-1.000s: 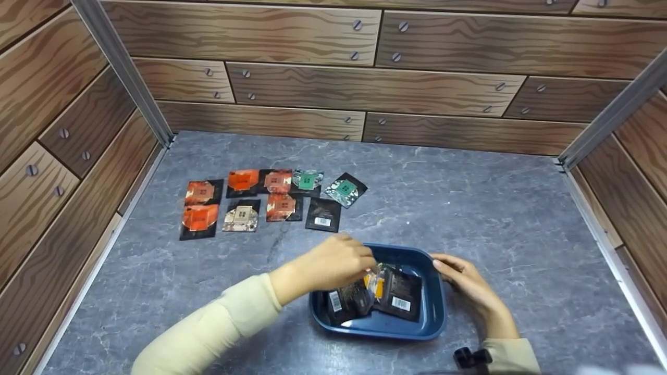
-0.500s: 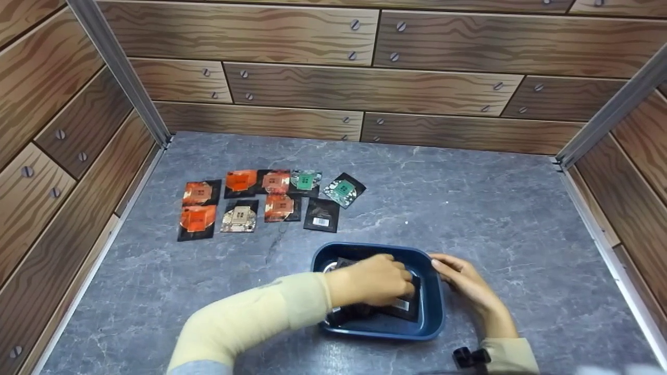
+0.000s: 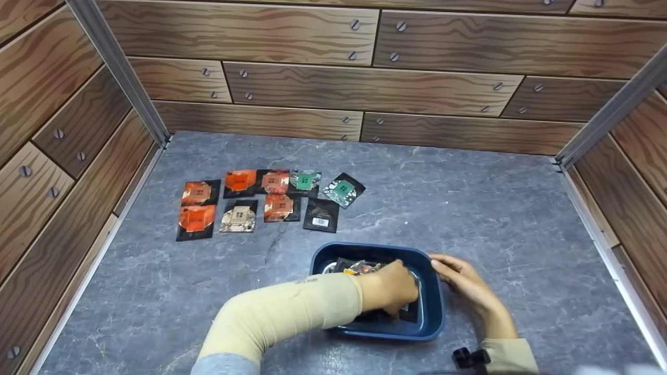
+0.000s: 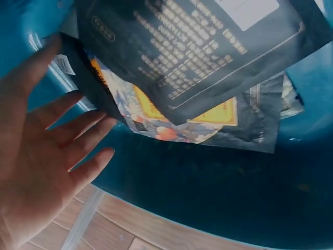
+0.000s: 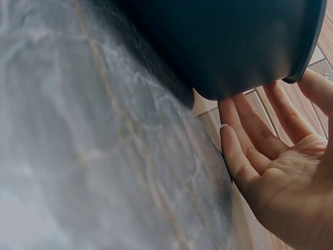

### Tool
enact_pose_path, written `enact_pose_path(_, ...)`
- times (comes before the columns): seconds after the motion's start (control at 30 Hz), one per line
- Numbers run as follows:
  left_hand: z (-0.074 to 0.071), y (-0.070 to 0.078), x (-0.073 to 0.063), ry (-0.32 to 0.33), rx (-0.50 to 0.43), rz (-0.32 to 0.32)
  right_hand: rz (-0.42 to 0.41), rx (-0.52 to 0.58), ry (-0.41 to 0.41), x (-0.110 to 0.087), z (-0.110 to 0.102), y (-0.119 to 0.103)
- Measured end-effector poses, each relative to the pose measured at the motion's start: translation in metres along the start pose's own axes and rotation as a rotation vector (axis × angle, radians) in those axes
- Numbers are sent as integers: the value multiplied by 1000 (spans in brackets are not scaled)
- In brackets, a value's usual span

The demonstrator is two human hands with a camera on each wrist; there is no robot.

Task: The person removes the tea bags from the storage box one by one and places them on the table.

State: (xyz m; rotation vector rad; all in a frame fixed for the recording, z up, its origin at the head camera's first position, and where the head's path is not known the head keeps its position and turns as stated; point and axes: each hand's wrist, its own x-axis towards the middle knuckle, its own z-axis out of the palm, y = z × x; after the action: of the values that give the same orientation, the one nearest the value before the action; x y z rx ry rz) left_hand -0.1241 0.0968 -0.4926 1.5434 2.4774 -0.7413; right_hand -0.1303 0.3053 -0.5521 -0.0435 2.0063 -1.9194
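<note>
A dark blue plastic bin [image 3: 431,307] stands near the front of the table, with several flat black sachets inside. My left hand [image 3: 393,286] reaches down into it from the left. In the left wrist view, the fingers of that hand are spread and extended beside a black printed sachet [image 4: 182,57]; a sachet with a yellow and orange fruit picture [image 4: 161,130] lies partly under it. My right hand [image 3: 471,289] touches the bin's right side. The right wrist view has its fingers nearly straight against the bin's outer wall [image 5: 234,47], with the thumb by the rim.
Several sachets lie face up in two rough rows beyond the bin, including orange [image 3: 196,221], beige [image 3: 239,215] and green [image 3: 344,190] ones. A black sachet with a barcode [image 3: 321,214] lies nearest the bin. Wood-patterned walls [image 3: 292,83] enclose the grey marbled table [image 3: 495,208].
My left hand has moved from above the bin's left part rightward and down inside it, uncovering an orange-patterned sachet behind it. My right hand has stayed at the bin's side.
</note>
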Motion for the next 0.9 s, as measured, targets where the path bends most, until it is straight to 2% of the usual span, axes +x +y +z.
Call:
enact_pose_path(0.13,0,1,1,-15,11,11,11,-8,6,-1,0,0)
enact_pose_path(0.23,0,-1,0,-27,-13,7,4,-18,6,-1,0,0)
enact_pose_path(0.37,-2,-7,-2,-56,-107,-12,-18,-11,-7,0,0,1)
enact_pose_path(0.47,-4,-11,-5,-45,-182,-18,-24,14,-14,0,1,0)
enact_pose_path(0.6,-5,-14,-10,52,-176,-11,-14,46,-12,0,2,0)
enact_pose_path(0.9,-4,-31,-35,398,-26,83,-2,53,-36,-1,1,0)
